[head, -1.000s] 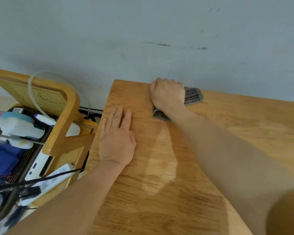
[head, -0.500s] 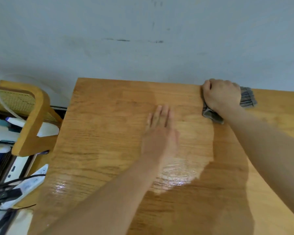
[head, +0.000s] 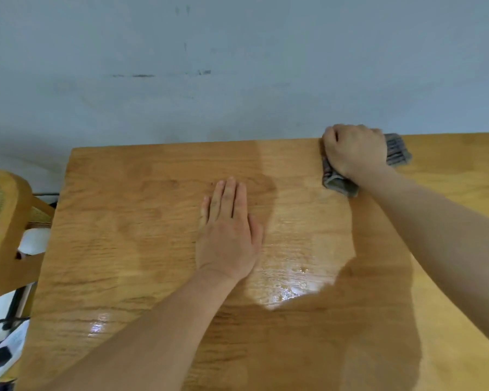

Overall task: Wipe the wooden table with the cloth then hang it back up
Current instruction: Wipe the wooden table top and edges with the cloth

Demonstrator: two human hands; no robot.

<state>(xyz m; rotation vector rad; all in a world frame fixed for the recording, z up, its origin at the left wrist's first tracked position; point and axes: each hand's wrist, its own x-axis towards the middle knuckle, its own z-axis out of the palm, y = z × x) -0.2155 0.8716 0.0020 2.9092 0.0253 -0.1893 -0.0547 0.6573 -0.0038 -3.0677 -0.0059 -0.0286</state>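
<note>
The wooden table (head: 130,244) fills most of the view, its far edge against the wall. A grey striped cloth (head: 397,150) lies bunched on the table near that far edge, right of centre. My right hand (head: 353,150) grips the cloth with curled fingers and presses it onto the wood. My left hand (head: 227,232) rests flat on the middle of the table, fingers straight and together, holding nothing. A wet sheen shows on the wood between the two hands.
A grey-blue wall (head: 237,66) stands right behind the table. At the left edge is a wooden chair (head: 3,230) with a cane back, with white items and black cables (head: 0,323) below it.
My right hand has slid the cloth to the right along the far edge of the table. My left hand has moved from the table's left part to its middle, still flat.
</note>
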